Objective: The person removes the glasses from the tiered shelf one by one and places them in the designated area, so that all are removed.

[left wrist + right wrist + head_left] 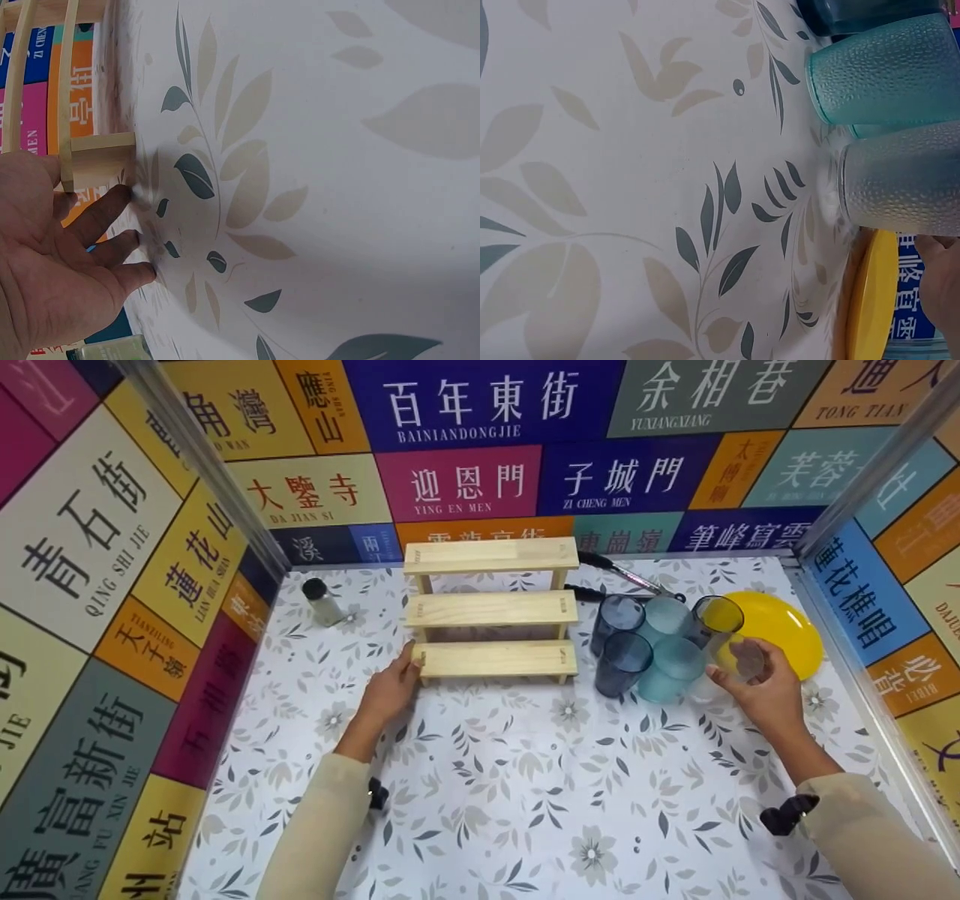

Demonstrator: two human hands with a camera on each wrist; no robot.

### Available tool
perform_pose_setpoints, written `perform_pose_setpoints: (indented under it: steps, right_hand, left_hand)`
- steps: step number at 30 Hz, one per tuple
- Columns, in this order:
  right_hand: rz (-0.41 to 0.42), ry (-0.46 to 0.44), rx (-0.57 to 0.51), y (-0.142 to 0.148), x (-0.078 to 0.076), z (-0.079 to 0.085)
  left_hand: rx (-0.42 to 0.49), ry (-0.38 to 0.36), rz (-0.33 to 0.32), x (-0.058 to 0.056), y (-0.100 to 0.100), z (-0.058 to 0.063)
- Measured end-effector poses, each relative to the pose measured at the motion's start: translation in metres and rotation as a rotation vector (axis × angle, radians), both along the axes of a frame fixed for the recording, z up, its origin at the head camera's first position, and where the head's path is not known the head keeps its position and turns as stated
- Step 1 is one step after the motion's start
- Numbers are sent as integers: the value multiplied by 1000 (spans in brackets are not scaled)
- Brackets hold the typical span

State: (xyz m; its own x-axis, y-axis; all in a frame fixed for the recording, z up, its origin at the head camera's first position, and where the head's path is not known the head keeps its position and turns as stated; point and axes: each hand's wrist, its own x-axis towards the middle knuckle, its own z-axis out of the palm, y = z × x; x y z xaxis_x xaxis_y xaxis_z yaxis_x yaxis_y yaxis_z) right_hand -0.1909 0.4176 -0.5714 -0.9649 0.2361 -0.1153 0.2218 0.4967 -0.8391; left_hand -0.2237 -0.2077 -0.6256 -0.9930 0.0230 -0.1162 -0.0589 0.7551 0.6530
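Observation:
A three-tier pale wooden stand (495,658) stands at the middle of the table. My left hand (391,686) holds the left end of its lowest step; in the left wrist view, the hand's other fingers (112,214) reach out beside the leg. On the right, my right hand (772,690) grips a clear textured plastic cup (904,180) by its side, thumb toward me. Bunched to the left of that cup are several upright tumblers: dark blue ones, such as the front one (624,664), and teal ones, such as the front teal tumbler (670,671).
A yellow plate (799,637) lies behind my right hand. Black-handled tongs (630,574) lie behind the tumblers, partly hidden by the stand. A small black-capped bottle (322,604) stands at the back left. Sign-printed walls (457,480) enclose the flowered tabletop (487,795).

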Motion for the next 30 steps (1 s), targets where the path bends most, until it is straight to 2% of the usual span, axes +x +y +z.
perform_pose_setpoints:
  steps: [2,5,10,15,16,17,22,23,24,29,30]
  right_hand:
    - [5,-5,4,1,1,-1]
    - [10,-18,8,1,1,-2]
    - [31,0,-14,-1,1,-8]
    - [70,31,-15,1,1,-11]
    - [78,31,-13,1,1,-11]
    - [85,28,-11,2,1,-11]
    - [101,13,10,3,2,-13]
    - [106,14,11,3,2,-14]
    - [111,14,9,2,2,-14]
    - [156,42,0,1,4,-12]
    - [166,50,0,0,4,-11]
  left_hand:
    - [-4,7,-1,1,0,0]
    - [12,-7,7,7,4,13]
    - [-34,12,2,9,6,15]
    - [0,-4,11,9,7,17]
    - [7,-8,12,10,7,16]
    - [0,12,9,7,5,9]
    - [-14,24,9,8,4,9]
    - [-17,42,-4,2,-1,-2]
    - [-10,17,1,4,1,5]
    - [-22,-18,0,0,-4,10]
    - [-19,-36,15,5,0,23]
